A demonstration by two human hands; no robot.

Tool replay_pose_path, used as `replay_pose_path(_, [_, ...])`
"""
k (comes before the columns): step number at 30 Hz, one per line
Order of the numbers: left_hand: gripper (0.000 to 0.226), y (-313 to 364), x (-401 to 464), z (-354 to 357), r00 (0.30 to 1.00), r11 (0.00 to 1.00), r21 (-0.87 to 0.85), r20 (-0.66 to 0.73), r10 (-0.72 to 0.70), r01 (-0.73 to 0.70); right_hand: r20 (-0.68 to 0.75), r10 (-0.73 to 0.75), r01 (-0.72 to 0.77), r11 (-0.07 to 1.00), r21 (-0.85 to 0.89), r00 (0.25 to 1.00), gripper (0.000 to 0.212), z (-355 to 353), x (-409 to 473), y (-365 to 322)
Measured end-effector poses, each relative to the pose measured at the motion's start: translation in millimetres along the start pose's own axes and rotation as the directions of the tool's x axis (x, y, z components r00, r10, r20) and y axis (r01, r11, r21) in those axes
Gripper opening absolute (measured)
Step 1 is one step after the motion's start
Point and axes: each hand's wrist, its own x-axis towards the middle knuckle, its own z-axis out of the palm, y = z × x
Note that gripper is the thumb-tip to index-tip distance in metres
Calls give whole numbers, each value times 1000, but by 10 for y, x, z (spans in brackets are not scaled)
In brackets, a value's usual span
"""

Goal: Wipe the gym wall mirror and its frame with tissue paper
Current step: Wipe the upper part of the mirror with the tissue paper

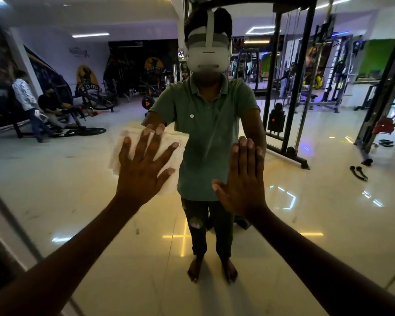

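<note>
From the head view, the person stands square to the mirror (328, 224), both arms stretched out to the glass. The step in hand looks like wiping the glass itself, not the frame: the tissue (123, 156) is spread flat against the mirror, left of centre and about chest height on the reflection.

The left hand (144, 169) lies over the tissue with its fingers (146, 144) straight and fanned wide, pressing the paper to the glass and not pinching it. The tissue sticks out past the hand on the left and top, a bit crumpled at its edges. The right hand (242, 179) is flat too, fingers straight and close together, palm on the bare glass just right of the reflected torso; it holds nothing and seems only to brace. The two hands are apart, with the reflected green shirt between them.

The frame (7, 215) shows only as a pale slanting strip at the near left edge, well apart from the tissue. I would say it is not yet being wiped.

The next move, to my eye, calls for sliding the left hand across with steady pressure so the paper does not bunch or slip out from under the open palm, then working out towards that left frame. In the reflection are gym machines, a glossy floor and a few people far left.
</note>
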Motion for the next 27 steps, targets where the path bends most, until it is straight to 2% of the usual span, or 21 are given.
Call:
replay_pose_path(2, [71,149,44,1,997,997,-22,20,-78,78,-12,10,-10,1000,-7,1000,109,21,-1,-31])
replay_pose_path(3, [72,294,139,0,998,997,-31,28,-63,63,-18,8,-8,1000,-10,1000,109,32,-4,-32])
replay_pose_path(6, [68,713,540,-34,989,988,-34,16,150,-149,-23,3,-3,1000,-12,1000,108,46,4,-35])
replay_pose_path(8, [64,764,690,-53,968,967,-49,9,250,-249,-14,-3,3,1000,2,1000,108,37,4,-22])
replay_pose_path(10, [63,604,628,-50,953,953,-33,19,302,-302,-16,-11,11,1000,13,1000,108,25,3,11])
replay_pose_path(11, [63,466,500,-41,958,958,-22,17,285,-285,-11,-10,10,1000,9,1000,109,14,2,22])
replay_pose_path(14, [68,-37,-78,9,996,996,19,-36,83,-83,-12,6,-6,1000,0,1000,107,21,-7,6])
replay_pose_path(16, [72,-165,-341,38,993,992,-39,-19,-118,118,-24,16,-16,1000,-15,1000,104,24,-5,-21])
replay_pose_path(17, [72,-102,-358,49,967,964,-78,1,-255,255,-23,20,-20,1000,-21,1000,104,24,2,-29])
replay_pose_path(19, [74,267,-213,39,835,821,-171,20,-550,544,-13,28,-28,999,-26,1000,106,5,20,-46])
replay_pose_path(20, [76,522,-115,41,781,764,-190,25,-624,617,-2,38,-38,999,-20,999,106,-2,5,-75])
replay_pose_path(21, [77,779,-35,50,773,755,-193,36,-633,627,16,48,-48,999,-4,999,107,-8,-45,-126])
replay_pose_path(23, [77,1177,-10,82,868,846,-196,70,-492,496,87,51,-54,998,29,995,107,41,-328,-292])
replay_pose_path(25, [79,1170,-155,168,969,950,-197,91,-228,242,185,63,-66,998,8,981,107,139,-731,-447])
replay_pose_path(27, [80,819,-388,267,998,986,-156,38,-50,56,223,88,-85,996,-25,971,103,246,-1019,-520])
